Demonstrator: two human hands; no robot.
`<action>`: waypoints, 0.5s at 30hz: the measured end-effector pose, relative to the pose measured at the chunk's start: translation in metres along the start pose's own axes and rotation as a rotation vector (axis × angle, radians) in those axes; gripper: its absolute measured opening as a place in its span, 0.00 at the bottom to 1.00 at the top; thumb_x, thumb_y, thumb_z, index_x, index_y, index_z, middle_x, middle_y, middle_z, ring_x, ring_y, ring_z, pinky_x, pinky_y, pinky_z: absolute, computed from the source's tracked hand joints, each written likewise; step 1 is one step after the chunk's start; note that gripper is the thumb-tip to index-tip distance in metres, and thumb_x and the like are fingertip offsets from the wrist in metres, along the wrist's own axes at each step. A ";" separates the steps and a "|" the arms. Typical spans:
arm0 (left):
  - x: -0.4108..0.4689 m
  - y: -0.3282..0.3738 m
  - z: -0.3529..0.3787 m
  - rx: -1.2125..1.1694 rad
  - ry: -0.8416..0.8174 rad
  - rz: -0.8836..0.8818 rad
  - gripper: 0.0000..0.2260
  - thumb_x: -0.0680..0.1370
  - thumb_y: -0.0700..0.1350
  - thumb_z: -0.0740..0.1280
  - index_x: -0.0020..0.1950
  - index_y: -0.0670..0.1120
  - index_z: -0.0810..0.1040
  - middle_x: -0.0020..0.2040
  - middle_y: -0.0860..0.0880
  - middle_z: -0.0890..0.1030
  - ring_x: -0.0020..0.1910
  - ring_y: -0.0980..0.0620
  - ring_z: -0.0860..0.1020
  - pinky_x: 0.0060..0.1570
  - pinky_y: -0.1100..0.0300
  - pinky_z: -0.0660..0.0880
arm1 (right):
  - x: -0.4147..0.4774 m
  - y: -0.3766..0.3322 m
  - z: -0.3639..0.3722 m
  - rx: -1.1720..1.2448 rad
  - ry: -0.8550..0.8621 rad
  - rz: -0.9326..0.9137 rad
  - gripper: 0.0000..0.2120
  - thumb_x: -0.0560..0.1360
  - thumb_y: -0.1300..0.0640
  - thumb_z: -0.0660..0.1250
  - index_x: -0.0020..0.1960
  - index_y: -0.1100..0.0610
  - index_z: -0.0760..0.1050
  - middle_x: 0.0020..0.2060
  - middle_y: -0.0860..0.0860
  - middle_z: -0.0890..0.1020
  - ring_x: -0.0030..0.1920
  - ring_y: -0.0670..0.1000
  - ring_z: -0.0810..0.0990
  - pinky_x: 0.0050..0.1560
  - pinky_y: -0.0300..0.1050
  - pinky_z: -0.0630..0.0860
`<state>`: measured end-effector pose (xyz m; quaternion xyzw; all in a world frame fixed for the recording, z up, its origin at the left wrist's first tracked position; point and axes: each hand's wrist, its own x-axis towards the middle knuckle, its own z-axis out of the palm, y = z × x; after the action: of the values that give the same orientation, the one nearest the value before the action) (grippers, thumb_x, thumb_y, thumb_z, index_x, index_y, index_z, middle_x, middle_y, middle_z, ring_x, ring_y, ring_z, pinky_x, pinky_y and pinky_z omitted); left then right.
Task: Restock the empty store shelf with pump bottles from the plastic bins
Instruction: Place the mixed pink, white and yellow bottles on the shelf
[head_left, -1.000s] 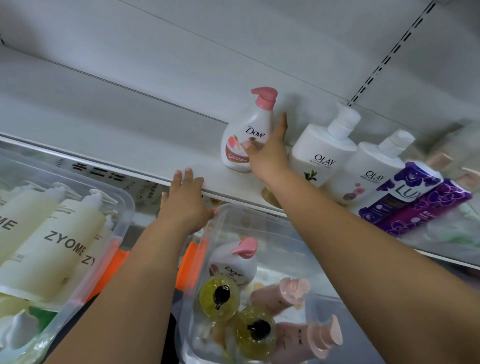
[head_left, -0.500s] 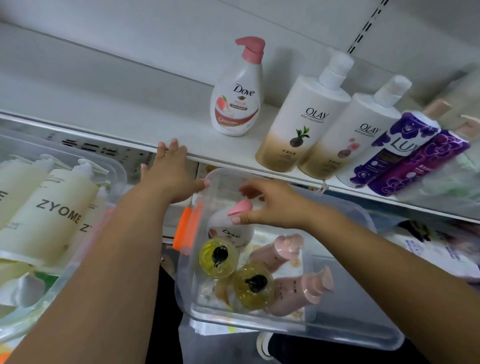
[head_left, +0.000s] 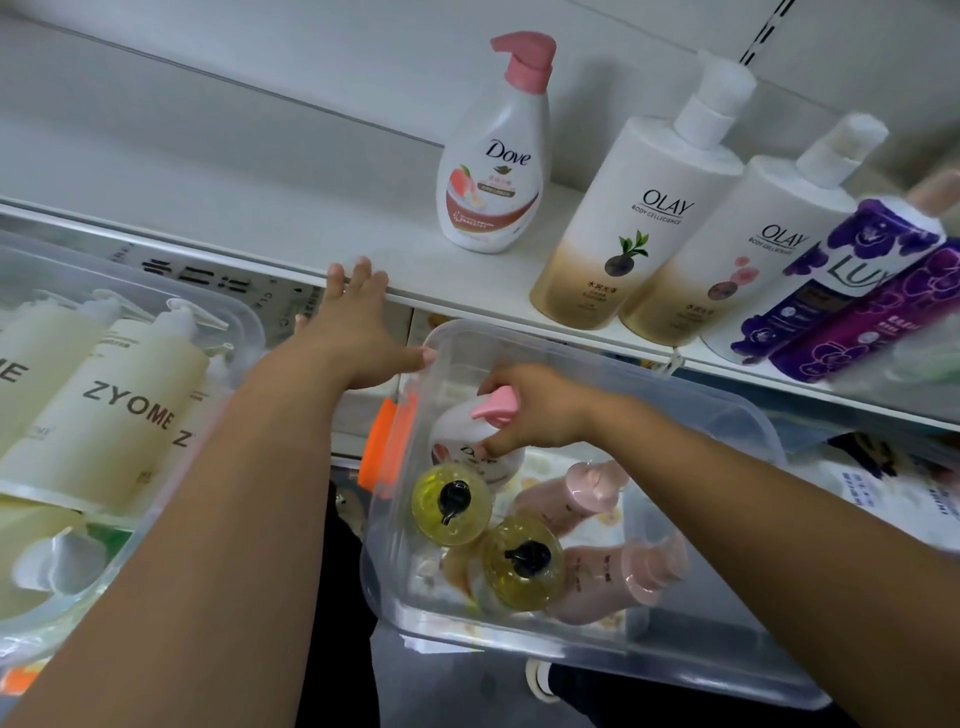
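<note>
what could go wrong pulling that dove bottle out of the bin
The right hand grips the binned Dove bottle just under its pink pump, so it may slip or swing when lifted. A yellow bottle sits right beside it and could topple. The shelved Dove bottle could be knocked when the new one lands nearby.

Dove (head_left: 491, 171) 2 | Olay (head_left: 628, 228) 2 | Lux (head_left: 831, 280) 2 | yellow bottles (head_left: 451, 504) 2 | bins (head_left: 623, 660) 2
</note>
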<state>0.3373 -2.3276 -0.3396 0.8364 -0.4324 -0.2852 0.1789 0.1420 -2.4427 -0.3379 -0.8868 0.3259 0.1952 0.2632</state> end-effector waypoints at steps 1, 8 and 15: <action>0.000 -0.001 0.000 -0.007 -0.004 0.004 0.47 0.74 0.60 0.71 0.81 0.48 0.44 0.80 0.54 0.38 0.78 0.52 0.33 0.76 0.38 0.48 | -0.002 0.002 0.001 0.025 0.005 0.001 0.27 0.67 0.52 0.81 0.62 0.56 0.77 0.53 0.52 0.81 0.52 0.54 0.80 0.53 0.52 0.80; -0.004 -0.001 -0.001 -0.010 0.012 0.013 0.48 0.73 0.61 0.71 0.81 0.48 0.45 0.80 0.54 0.38 0.78 0.52 0.34 0.76 0.39 0.49 | -0.035 0.008 -0.015 0.132 0.130 0.004 0.21 0.65 0.53 0.81 0.56 0.54 0.80 0.49 0.50 0.83 0.49 0.51 0.80 0.49 0.49 0.79; -0.010 0.003 -0.001 -0.102 0.053 0.021 0.42 0.77 0.55 0.70 0.81 0.46 0.48 0.81 0.52 0.41 0.78 0.52 0.36 0.77 0.48 0.46 | -0.077 -0.007 -0.058 0.209 0.385 -0.040 0.29 0.61 0.47 0.83 0.58 0.46 0.75 0.49 0.42 0.80 0.47 0.44 0.79 0.47 0.44 0.79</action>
<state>0.3311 -2.3216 -0.3343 0.8290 -0.4210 -0.2828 0.2357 0.1021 -2.4358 -0.2501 -0.8820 0.3707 -0.0178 0.2904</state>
